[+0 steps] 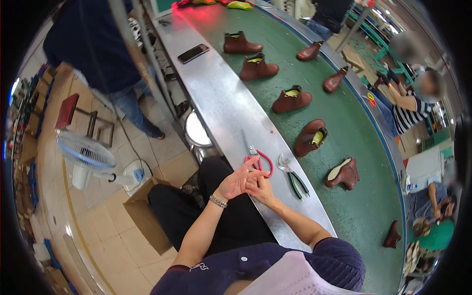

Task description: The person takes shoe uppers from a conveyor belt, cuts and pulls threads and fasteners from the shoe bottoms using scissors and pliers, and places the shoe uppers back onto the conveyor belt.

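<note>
My left hand [234,185] is over the metal ledge's near edge, palm turned up and fingers stretched out, with a bracelet on its wrist. My right hand [261,190] meets it, its fingers curled against the left hand's fingers. Whether anything small is between them is hidden. Just beyond the hands lie red-handled scissors [266,158], their blades pointing away from me. To the right of these rest green-handled pliers [294,180] on the metal ledge [223,101]. Neither tool is held.
Brown ankle boots [291,100] stand on a green conveyor belt [275,140] beside the ledge; one boot [345,174] lies on its side. A phone [193,53] rests farther up the ledge. At left are a fan [86,152], a cardboard box [147,219] and a standing person [98,49].
</note>
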`<action>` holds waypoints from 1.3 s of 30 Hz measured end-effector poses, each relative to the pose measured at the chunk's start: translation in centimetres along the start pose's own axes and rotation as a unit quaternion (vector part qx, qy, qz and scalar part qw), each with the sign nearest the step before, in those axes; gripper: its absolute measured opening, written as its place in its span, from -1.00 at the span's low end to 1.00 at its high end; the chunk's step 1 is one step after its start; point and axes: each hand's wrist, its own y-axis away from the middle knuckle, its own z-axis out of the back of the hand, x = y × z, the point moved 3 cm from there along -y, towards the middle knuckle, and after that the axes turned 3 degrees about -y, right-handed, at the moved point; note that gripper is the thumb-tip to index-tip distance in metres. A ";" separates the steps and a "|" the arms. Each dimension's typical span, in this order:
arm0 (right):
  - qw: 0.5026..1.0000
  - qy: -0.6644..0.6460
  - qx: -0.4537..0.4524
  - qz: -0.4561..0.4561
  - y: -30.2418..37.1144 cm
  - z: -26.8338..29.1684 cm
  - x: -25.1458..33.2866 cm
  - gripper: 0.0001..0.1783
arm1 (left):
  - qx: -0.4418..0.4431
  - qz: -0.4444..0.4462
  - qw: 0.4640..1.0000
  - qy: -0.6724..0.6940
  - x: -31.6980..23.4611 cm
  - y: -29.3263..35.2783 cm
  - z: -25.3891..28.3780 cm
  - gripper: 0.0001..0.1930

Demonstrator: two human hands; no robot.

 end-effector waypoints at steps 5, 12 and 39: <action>0.988 -0.148 -0.026 -0.032 -0.1 0.0 -1.6 -0.70 | 0.018 -0.073 0.997 0.023 0.4 2.6 -1.6 -0.36; 0.993 0.008 0.024 0.112 2.1 -5.3 5.8 -0.85 | -0.319 -0.107 0.939 0.069 6.2 14.6 3.2 -0.50; 0.962 0.115 0.225 0.105 2.0 -16.0 3.4 -0.80 | -0.356 -0.238 0.904 0.004 10.6 16.0 16.3 -0.68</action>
